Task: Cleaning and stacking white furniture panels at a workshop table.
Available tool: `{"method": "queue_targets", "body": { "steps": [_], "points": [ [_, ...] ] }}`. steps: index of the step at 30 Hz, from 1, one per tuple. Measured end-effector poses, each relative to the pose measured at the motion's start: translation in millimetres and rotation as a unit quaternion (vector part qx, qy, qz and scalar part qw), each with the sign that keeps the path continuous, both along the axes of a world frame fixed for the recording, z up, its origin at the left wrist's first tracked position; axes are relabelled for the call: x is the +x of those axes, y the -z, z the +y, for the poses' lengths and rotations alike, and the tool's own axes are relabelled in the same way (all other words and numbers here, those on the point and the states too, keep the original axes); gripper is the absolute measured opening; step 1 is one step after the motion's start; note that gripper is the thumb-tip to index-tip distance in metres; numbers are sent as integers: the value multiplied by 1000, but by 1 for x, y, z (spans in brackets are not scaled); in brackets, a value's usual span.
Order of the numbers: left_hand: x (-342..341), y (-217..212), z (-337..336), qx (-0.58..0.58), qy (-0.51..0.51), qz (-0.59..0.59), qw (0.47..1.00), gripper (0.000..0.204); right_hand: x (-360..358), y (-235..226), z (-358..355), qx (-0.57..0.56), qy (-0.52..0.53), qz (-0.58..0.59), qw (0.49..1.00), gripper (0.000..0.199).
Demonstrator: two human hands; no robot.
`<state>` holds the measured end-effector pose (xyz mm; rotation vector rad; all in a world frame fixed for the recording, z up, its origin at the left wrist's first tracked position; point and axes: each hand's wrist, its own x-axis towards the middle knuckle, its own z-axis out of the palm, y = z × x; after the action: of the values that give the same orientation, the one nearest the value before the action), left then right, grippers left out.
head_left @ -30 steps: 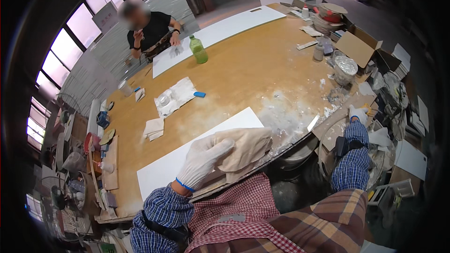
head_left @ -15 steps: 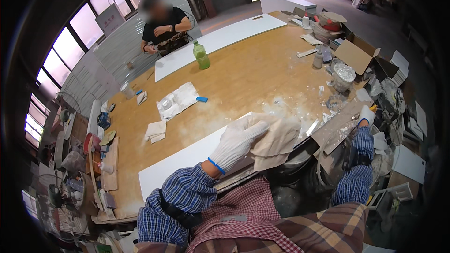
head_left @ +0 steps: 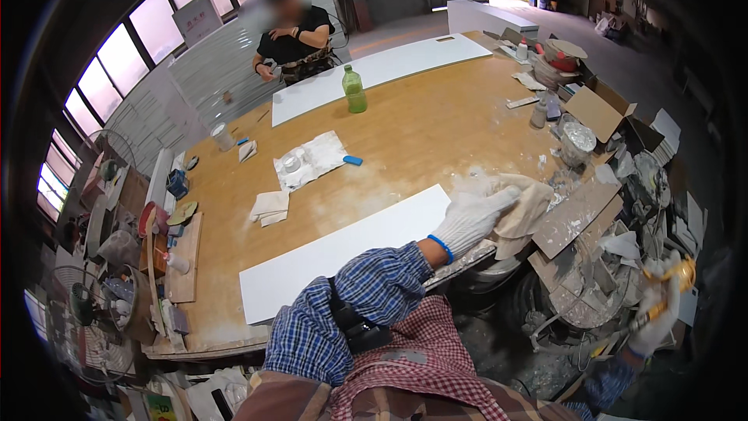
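Observation:
My left hand point(head_left: 470, 224), in a white knit glove with a blue cuff, is closed on a beige cloth point(head_left: 520, 218). The cloth lies bunched over the right end of a white panel point(head_left: 343, 257) along the table's near edge. At the far lower right, beyond the table, my right hand point(head_left: 656, 316) is also gloved and smeared by motion. Its fingers are wrapped round a yellow-orange tool point(head_left: 682, 274) whose exact kind is too blurred to make out.
Across the wooden table point(head_left: 413, 136) a person point(head_left: 296, 39) stands behind another white panel point(head_left: 382, 74). A green bottle point(head_left: 354, 92) stands near that panel. A paper sheet point(head_left: 315, 160) lies mid-left. Tubs, a cardboard box point(head_left: 598, 113) and scrap boards point(head_left: 573, 222) crowd the right side.
My left hand has slid right along the panel with the cloth. My right hand has swung down and outward, away from the table edge, with the yellow-orange tool. The view has shifted slightly.

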<state>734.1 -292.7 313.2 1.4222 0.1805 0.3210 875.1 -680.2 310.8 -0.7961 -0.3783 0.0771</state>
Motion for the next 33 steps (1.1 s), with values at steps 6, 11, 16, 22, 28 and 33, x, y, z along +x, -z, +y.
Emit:
{"method": "queue_targets", "body": {
  "steps": [6, 11, 16, 22, 28, 33],
  "points": [
    [55, -1, -28, -67, 41, -94, 992, 34, -99, -27, -43, 13, 118, -94, 989, 55],
    [113, -27, -77, 22, 49, -137, 989, 28, -133, 17, -18, -55, 131, -11, 990, 59],
    [144, -34, -152, -57, 148, -169, 973, 28, -159, 45, 31, -204, 112, 52, 971, 55],
    [146, -23, -190, -116, 168, -175, 963, 24, -160, 54, 57, -249, 99, 57, 962, 40],
    [146, -21, -182, -93, 163, -164, 969, 21, -150, 65, 53, -252, 60, 69, 963, 41],
    [148, -15, -180, -114, 173, -184, 961, 21, -145, 80, 55, -240, 73, 48, 967, 43]
  ]
}}
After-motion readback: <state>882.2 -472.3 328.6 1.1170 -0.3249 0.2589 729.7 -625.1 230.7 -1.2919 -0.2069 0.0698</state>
